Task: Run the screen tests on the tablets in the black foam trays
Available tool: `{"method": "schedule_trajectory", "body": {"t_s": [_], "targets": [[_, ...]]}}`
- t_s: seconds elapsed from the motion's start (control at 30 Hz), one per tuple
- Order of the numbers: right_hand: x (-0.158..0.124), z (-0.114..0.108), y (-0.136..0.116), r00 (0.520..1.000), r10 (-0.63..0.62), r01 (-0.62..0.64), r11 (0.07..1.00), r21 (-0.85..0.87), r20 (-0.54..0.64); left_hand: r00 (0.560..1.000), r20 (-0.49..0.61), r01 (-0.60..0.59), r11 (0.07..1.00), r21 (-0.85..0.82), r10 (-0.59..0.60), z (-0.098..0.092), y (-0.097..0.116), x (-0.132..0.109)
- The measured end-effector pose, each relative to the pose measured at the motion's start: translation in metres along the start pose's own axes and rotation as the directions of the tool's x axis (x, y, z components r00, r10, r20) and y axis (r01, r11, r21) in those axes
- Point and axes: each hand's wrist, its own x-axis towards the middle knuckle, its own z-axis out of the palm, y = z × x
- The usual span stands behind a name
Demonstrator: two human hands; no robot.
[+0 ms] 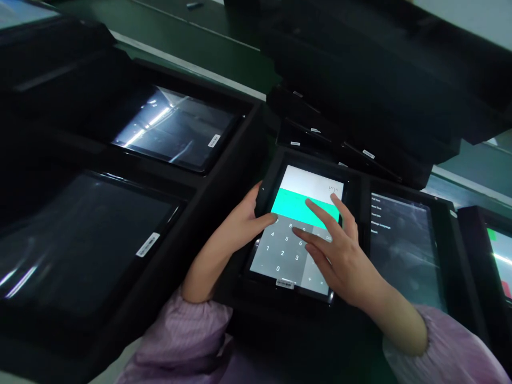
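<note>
A tablet [280,253] lies tilted in front of me with a calculator on its lit screen: white at the top, a green band, then grey number keys. My left hand [246,218] holds its left edge, the thumb on the screen near the green band; the other fingers are partly hidden behind the edge. Over the right half of the screen is my right hand [340,250], fingers spread and holding nothing. Its index fingertip is at the keys beside the 8; whether it touches the glass I cannot tell. A barcode label [285,284] sits on the tablet's lower edge.
Right of it, a second tablet [404,250] shows a text menu in a black tray. Two dark-screened tablets, one farther [180,128] and one nearer [100,229], lie in black trays at left. Several labelled tablets [344,149] overlap behind. Another lit screen [502,256] is far right.
</note>
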Motion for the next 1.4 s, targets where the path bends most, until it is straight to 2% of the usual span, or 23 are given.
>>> {"method": "schedule_trajectory", "body": {"t_s": [0.17,0.33,0.43,0.5,0.63,0.8,0.9,1.17,1.4], "targets": [[0.007,0.002,-0.010,0.999,0.019,-0.018,0.999,-0.046,0.031,1.000,0.005,-0.007,1.000,0.010,0.007,0.000,0.004,-0.002],[0.000,-0.018,0.005,0.979,0.165,-0.157,0.985,0.071,-0.121,1.000,-0.019,0.018,0.999,0.032,-0.018,-0.002,0.004,-0.003],[-0.008,-0.029,0.020,0.946,0.252,-0.245,0.968,0.056,-0.202,0.999,-0.019,0.041,0.999,-0.010,-0.041,-0.002,0.003,-0.005],[-0.012,-0.034,0.028,0.935,0.264,-0.263,0.964,0.034,-0.236,0.997,-0.042,0.070,0.996,-0.055,-0.072,0.000,0.003,-0.008],[-0.013,-0.038,0.031,0.958,0.199,-0.195,0.980,0.038,-0.208,0.985,-0.106,0.129,0.988,-0.081,-0.137,0.002,0.004,-0.011],[-0.008,-0.039,0.026,0.992,0.054,-0.053,0.999,0.007,-0.115,0.981,-0.122,0.142,0.985,-0.096,-0.153,0.001,0.004,-0.013],[-0.006,-0.039,0.024,0.998,0.012,-0.015,0.999,-0.032,-0.069,0.977,-0.126,0.159,0.982,-0.105,-0.172,0.002,0.005,-0.013],[-0.005,-0.039,0.024,0.998,0.037,-0.039,0.998,-0.047,-0.046,0.973,-0.130,0.175,0.978,-0.116,-0.190,0.002,0.007,-0.014],[-0.008,-0.036,0.022,0.995,0.076,-0.078,0.996,-0.035,-0.072,0.971,-0.125,0.191,0.976,-0.102,-0.203,0.003,0.008,-0.013]]}}
